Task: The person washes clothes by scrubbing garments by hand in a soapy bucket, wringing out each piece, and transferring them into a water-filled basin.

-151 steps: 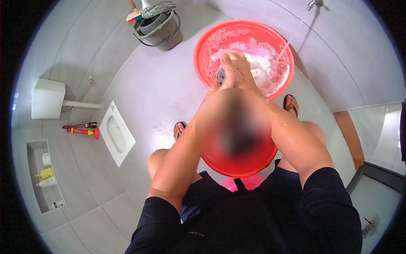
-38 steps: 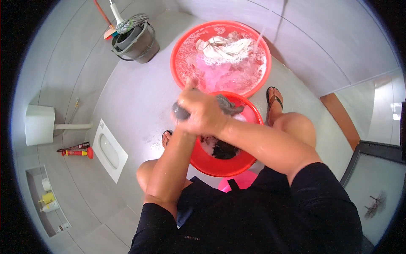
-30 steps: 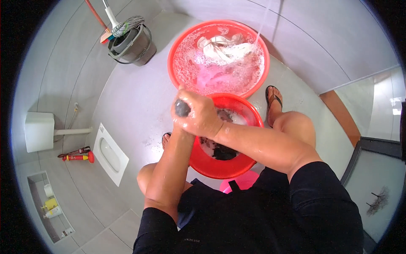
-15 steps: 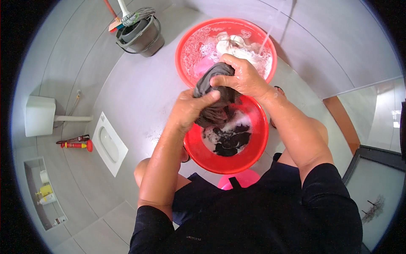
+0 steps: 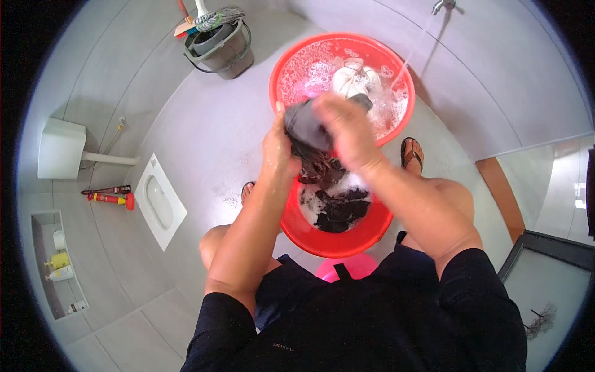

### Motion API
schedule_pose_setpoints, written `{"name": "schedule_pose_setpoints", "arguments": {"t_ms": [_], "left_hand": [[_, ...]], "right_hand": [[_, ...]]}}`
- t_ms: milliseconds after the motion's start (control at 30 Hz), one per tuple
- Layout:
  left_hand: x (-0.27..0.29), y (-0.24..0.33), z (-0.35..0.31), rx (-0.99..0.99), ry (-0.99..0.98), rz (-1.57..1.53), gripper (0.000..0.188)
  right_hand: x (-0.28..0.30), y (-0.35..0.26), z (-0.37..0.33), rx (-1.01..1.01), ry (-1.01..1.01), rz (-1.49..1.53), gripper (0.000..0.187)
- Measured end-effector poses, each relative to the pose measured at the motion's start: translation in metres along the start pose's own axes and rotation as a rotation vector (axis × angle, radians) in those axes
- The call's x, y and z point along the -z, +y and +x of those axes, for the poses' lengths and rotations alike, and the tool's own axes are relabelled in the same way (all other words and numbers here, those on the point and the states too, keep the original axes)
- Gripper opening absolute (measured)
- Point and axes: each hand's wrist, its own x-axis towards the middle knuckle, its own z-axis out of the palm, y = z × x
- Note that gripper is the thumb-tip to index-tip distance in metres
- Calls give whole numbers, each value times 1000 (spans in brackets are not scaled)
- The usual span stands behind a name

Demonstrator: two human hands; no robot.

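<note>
A wet dark grey garment (image 5: 308, 124) is bunched between my two hands, its darker lower end hanging over the near red basin (image 5: 304, 230). My left hand (image 5: 278, 149) is closed round its left side. My right hand (image 5: 351, 133), smeared by motion, lies across its right side with the fingers curled over it; a grey end of cloth sticks out past them. Black clothes (image 5: 339, 209) sit in whitish suds in the near basin. Beyond it, a larger red basin (image 5: 278, 80) holds foamy water, white cloth (image 5: 354, 79) and something pink.
Water runs from a wall tap (image 5: 444, 6) into the far basin. Part of a pink stool or basin (image 5: 354, 265) shows below the near one. At left are a squat toilet (image 5: 162, 201) and a grey mop bucket (image 5: 228, 57). My sandalled feet flank the basins.
My right hand has shifted over the garment and is now blurred. The left hand has turned more upright along its side. The view has tilted slightly, bringing the tap into sight.
</note>
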Motion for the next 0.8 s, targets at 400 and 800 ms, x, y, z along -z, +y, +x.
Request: {"name": "schedule_pose_setpoints", "arguments": {"t_ms": [400, 800], "left_hand": [[78, -21, 38, 116, -434, -114, 59], [-23, 48, -13, -198, -198, 155, 37]], "right_hand": [[-12, 63, 35, 157, 241, -612, 20], [39, 48, 21, -148, -531, -433, 64]]}}
